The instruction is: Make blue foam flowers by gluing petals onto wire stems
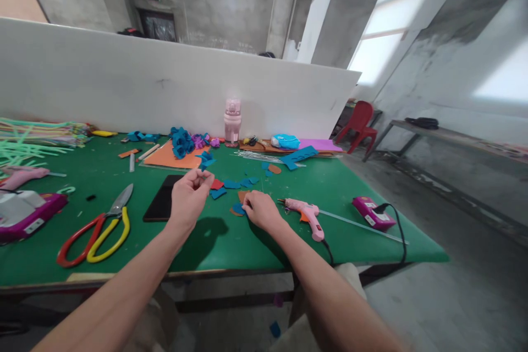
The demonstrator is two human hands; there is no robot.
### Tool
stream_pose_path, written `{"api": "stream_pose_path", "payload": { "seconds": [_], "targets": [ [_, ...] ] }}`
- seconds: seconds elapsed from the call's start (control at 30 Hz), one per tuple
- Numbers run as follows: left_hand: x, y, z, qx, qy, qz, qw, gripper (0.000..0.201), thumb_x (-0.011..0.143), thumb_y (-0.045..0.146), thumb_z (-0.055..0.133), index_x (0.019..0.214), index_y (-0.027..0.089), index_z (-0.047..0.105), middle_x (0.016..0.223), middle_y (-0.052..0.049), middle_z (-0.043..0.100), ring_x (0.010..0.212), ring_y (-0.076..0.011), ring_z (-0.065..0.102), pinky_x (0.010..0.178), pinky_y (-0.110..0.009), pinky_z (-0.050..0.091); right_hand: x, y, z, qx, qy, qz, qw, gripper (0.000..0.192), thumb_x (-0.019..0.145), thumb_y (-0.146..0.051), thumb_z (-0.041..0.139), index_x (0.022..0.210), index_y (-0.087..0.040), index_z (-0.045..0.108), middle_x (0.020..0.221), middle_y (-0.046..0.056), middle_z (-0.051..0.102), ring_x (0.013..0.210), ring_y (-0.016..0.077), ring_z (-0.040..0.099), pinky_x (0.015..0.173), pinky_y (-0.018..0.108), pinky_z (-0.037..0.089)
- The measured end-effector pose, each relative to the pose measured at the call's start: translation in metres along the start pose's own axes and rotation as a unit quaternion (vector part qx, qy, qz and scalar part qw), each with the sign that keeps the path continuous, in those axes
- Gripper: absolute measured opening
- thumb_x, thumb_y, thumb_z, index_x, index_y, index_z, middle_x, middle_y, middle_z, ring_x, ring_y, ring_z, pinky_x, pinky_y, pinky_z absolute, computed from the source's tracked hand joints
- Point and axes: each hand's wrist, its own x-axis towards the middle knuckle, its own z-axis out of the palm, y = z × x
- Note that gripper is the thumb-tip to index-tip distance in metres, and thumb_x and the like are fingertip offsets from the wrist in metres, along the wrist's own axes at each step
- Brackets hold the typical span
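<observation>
My left hand (pixel 192 190) is raised over the table, thumb and fingertips pinched together; whatever is between them is too small to make out. Lower and to the right, my right hand (pixel 260 209) rests at the tabletop with its fingers curled down. Its fingertips meet a small blue cut piece (pixel 238 208) lying on a brown one. Another brown piece (pixel 242 196) lies just beyond those fingers. Between and beyond the hands are a red piece (pixel 216 183) and several blue cut pieces (pixel 231 184). A dark blue ruffled flower (pixel 181 142) sits on an orange sheet (pixel 165 157).
Right of my right hand lies a pink glue gun (pixel 303 213) with a long glue stick, near a purple power strip (pixel 373 213). Scissors (pixel 111 225) and a black phone (pixel 160 201) lie left. A pink bottle (pixel 232 122) stands before the white panel (pixel 165 80).
</observation>
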Motion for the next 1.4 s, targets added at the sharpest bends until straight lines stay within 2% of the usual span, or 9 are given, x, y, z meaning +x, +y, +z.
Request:
{"api": "stream_pose_path", "payload": {
  "seconds": [0.1, 0.27, 0.47, 0.73, 0.83, 0.97, 1.1, 1.3, 1.4],
  "targets": [
    [0.012, -0.014, -0.004, 0.173, -0.042, 0.015, 0.984, 0.023, 0.070, 0.038, 0.055, 0.072, 0.017, 0.064, 0.045, 0.006, 0.039, 0.046, -0.0092, 0.038, 0.049, -0.021, 0.030, -0.008, 0.003, -0.013, 0.019, 0.027, -0.003, 0.999, 0.013, 0.083, -0.019, 0.048, 0.076, -0.018, 0.059, 0.081, 0.004, 0.062, 0.078, 0.0153, 0.055, 0.067, 0.024, 0.035],
    [0.032, -0.041, -0.007, 0.365, -0.178, -0.021, 0.913, 0.028, 0.065, 0.044, 0.058, 0.074, 0.021, 0.071, 0.061, -0.002, 0.062, 0.061, -0.0169, 0.055, 0.052, -0.024, 0.032, -0.028, 0.016, -0.043, 0.118, 0.129, 0.001, 0.985, 0.017, 0.083, -0.020, 0.044, 0.073, -0.019, 0.058, 0.074, 0.002, 0.061, 0.069, 0.0144, 0.053, 0.063, 0.024, 0.036],
    [0.042, -0.044, 0.009, 0.408, -0.185, -0.006, 0.894, 0.034, 0.071, 0.048, 0.051, 0.080, 0.022, 0.071, 0.070, -0.004, 0.067, 0.069, -0.0201, 0.060, 0.054, -0.024, 0.035, -0.039, 0.038, -0.068, 0.164, 0.184, 0.047, 0.968, 0.019, 0.082, -0.028, 0.046, 0.072, -0.020, 0.059, 0.069, 0.000, 0.062, 0.064, 0.0136, 0.054, 0.061, 0.024, 0.037],
    [0.060, -0.060, 0.050, 0.481, -0.242, 0.028, 0.842, 0.029, 0.071, 0.041, 0.053, 0.084, 0.022, 0.071, 0.085, -0.009, 0.070, 0.078, -0.0245, 0.063, 0.058, -0.026, 0.040, -0.042, 0.044, -0.068, 0.191, 0.198, 0.061, 0.960, 0.020, 0.083, -0.030, 0.046, 0.073, -0.021, 0.061, 0.064, -0.001, 0.061, 0.057, 0.0125, 0.052, 0.055, 0.022, 0.036],
    [0.063, -0.066, 0.048, 0.479, -0.234, 0.027, 0.846, 0.027, 0.071, 0.035, 0.050, 0.080, 0.021, 0.071, 0.082, -0.008, 0.070, 0.076, -0.0228, 0.063, 0.058, -0.025, 0.039, -0.043, 0.042, -0.070, 0.193, 0.199, 0.054, 0.959, 0.020, 0.083, -0.028, 0.045, 0.073, -0.020, 0.061, 0.065, -0.001, 0.061, 0.058, 0.0126, 0.053, 0.055, 0.022, 0.036],
    [0.065, -0.064, 0.035, 0.408, -0.237, -0.014, 0.882, 0.026, 0.069, 0.034, 0.050, 0.074, 0.018, 0.071, 0.073, -0.005, 0.070, 0.069, -0.0188, 0.062, 0.057, -0.022, 0.039, -0.045, 0.039, -0.073, 0.198, 0.199, 0.047, 0.959, 0.021, 0.084, -0.028, 0.044, 0.072, -0.020, 0.060, 0.064, -0.001, 0.060, 0.058, 0.0125, 0.051, 0.055, 0.022, 0.035],
    [0.063, -0.059, 0.026, 0.372, -0.192, -0.041, 0.907, 0.032, 0.069, 0.039, 0.049, 0.079, 0.018, 0.071, 0.066, -0.003, 0.068, 0.062, -0.0170, 0.060, 0.052, -0.022, 0.036, -0.047, 0.035, -0.072, 0.189, 0.193, 0.040, 0.962, 0.020, 0.084, -0.026, 0.044, 0.072, -0.020, 0.059, 0.065, -0.001, 0.061, 0.058, 0.0123, 0.051, 0.055, 0.022, 0.034],
    [0.054, -0.054, 0.022, 0.403, -0.182, -0.004, 0.897, 0.033, 0.073, 0.040, 0.045, 0.080, 0.020, 0.071, 0.060, -0.003, 0.067, 0.056, -0.0172, 0.058, 0.048, -0.023, 0.031, -0.049, 0.036, -0.070, 0.174, 0.187, 0.038, 0.966, 0.022, 0.084, -0.027, 0.043, 0.072, -0.021, 0.059, 0.065, 0.000, 0.061, 0.057, 0.0133, 0.051, 0.055, 0.024, 0.034],
    [0.055, -0.048, 0.023, 0.425, -0.230, 0.019, 0.875, 0.032, 0.072, 0.040, 0.047, 0.078, 0.020, 0.071, 0.066, -0.004, 0.069, 0.060, -0.0182, 0.060, 0.050, -0.023, 0.033, -0.050, 0.038, -0.070, 0.180, 0.179, 0.035, 0.967, 0.023, 0.085, -0.028, 0.041, 0.072, -0.021, 0.059, 0.065, 0.001, 0.060, 0.059, 0.0140, 0.051, 0.054, 0.024, 0.034]
  ]
}}
